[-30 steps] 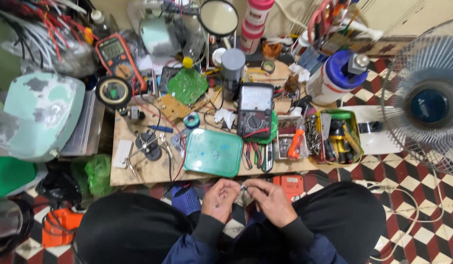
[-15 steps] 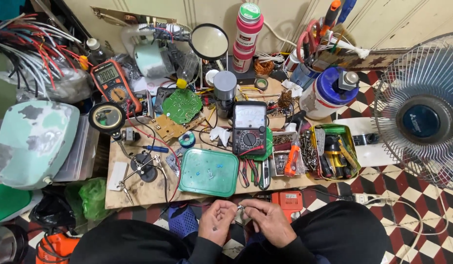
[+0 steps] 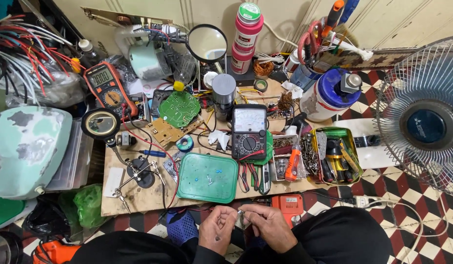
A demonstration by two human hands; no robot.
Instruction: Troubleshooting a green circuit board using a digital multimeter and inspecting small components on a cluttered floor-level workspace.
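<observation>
1. A small metal part point(image 3: 242, 213), too small to identify, is pinched between both hands just below the table's point(image 3: 138, 198) near edge.
2. The left hand point(image 3: 216, 229) and right hand point(image 3: 268, 226) are closed on it by the fingertips.
3. A steady pinch is best kept close over the lap, near the green tray point(image 3: 207, 178), so nothing drops.

Tray point(image 3: 207, 178) on board point(image 3: 138, 195) before the hands, meter point(image 3: 249, 131) behind it, fan point(image 3: 424, 122) far right

On the desk, an orange handheld meter with a grey rectangular screen point(image 3: 100, 77) lies at the left, a black meter with a white dial window point(image 3: 249, 120) in the middle, and a pink labelled plastic can with a green lid point(image 3: 247, 30) behind.
</observation>
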